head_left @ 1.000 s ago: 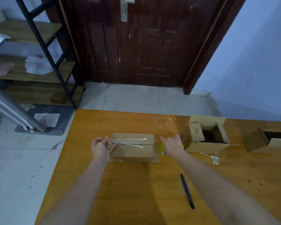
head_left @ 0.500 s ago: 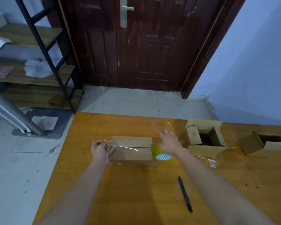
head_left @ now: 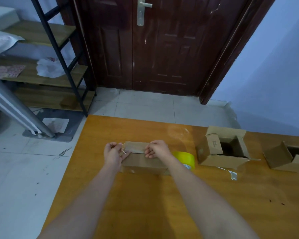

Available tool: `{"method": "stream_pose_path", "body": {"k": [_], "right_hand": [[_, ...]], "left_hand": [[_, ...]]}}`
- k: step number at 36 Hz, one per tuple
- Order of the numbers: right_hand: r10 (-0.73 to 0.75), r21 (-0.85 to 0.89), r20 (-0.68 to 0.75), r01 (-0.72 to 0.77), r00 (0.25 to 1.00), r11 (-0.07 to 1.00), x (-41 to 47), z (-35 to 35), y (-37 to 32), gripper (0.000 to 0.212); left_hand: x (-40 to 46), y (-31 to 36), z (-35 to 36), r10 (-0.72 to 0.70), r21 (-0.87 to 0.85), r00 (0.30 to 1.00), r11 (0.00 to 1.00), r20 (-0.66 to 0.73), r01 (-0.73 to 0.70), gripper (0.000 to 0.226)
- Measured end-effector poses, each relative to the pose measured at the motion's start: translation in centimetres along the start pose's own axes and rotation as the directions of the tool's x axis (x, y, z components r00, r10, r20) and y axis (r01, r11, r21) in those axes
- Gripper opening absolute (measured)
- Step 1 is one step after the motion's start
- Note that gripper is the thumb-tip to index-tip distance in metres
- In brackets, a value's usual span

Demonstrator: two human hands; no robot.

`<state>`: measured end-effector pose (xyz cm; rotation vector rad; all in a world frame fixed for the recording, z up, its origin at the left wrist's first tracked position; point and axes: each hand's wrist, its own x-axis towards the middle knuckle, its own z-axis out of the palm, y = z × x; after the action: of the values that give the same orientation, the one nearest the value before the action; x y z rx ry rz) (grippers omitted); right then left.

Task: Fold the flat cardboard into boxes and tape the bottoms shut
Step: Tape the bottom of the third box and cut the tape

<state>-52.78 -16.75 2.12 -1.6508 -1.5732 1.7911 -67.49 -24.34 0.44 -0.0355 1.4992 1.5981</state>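
Head view: closed cardboard box (head_left: 143, 163) sits on the orange surface (head_left: 145, 204), near its far-left part. Left hand (head_left: 114, 155) at the box's left end, grip pinched on a thin strip of clear tape (head_left: 123, 149); strip barely visible, extent unclear. Right hand (head_left: 158, 149) on the box top, fingers curled; can't tell if it holds anything. Yellow tape roll (head_left: 186, 158) just right of the box, partly hidden behind the right forearm. Two open boxes further right: nearer one (head_left: 223, 149) fully visible, far one (head_left: 286, 156) cut off by frame edge.
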Motion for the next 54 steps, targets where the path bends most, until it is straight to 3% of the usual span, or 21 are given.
{"method": "stream_pose_path", "body": {"k": [7,13,18,26,31,35,41,44,48,54], "right_hand": [[-0.059,-0.003,-0.066,0.059,0.996,0.998,0.4,0.6,1.3,0.026],[-0.145,-0.199,-0.035,0.135,0.989,0.971,0.6,1.0,2.0,0.022],[-0.146,-0.339,-0.053,0.119,0.988,0.933,0.5,1.6,1.6,0.02],[-0.121,-0.502,-0.1,0.055,0.988,0.863,0.1,2.4,0.5,0.026],[-0.107,-0.577,-0.136,0.009,0.985,0.816,0.0,3.3,-0.1,0.024],[-0.097,-0.592,-0.156,-0.015,0.983,0.806,0.1,3.4,-0.3,0.032],[-0.095,-0.618,-0.148,-0.017,0.985,0.786,0.3,3.6,-0.3,0.028],[-0.094,-0.628,-0.139,-0.015,0.986,0.778,0.4,3.5,-0.4,0.024],[-0.092,-0.623,-0.153,-0.024,0.984,0.782,0.3,3.5,-0.4,0.033],[-0.099,-0.62,-0.162,-0.023,0.982,0.784,0.3,3.7,-0.3,0.028]], "left_hand": [[0.3,0.6,0.0,0.034,0.127,0.998,0.991,0.051,-0.041,0.026],[0.3,0.9,-1.0,0.098,0.262,0.994,0.959,0.053,-0.108,0.028],[0.6,0.8,-2.0,0.087,0.262,0.994,0.96,0.069,-0.102,0.03],[1.1,0.8,-2.5,0.159,0.447,0.985,0.878,0.062,-0.17,0.025],[1.6,0.2,-3.2,0.163,0.47,0.986,0.867,0.041,-0.163,0.024],[2.2,0.0,-3.4,0.132,0.462,0.991,0.877,0.035,-0.133,0.025],[3.1,-0.6,-3.6,0.071,0.433,0.998,0.899,-0.001,-0.063,0.023],[3.6,-1.1,-3.4,0.027,0.432,0.999,0.902,-0.036,-0.008,0.028],[3.9,-1.3,-2.9,-0.086,0.431,0.991,0.894,-0.106,0.124,0.027],[4.3,-2.0,-2.2,-0.154,0.448,0.981,0.873,-0.122,0.193,0.014]]}}
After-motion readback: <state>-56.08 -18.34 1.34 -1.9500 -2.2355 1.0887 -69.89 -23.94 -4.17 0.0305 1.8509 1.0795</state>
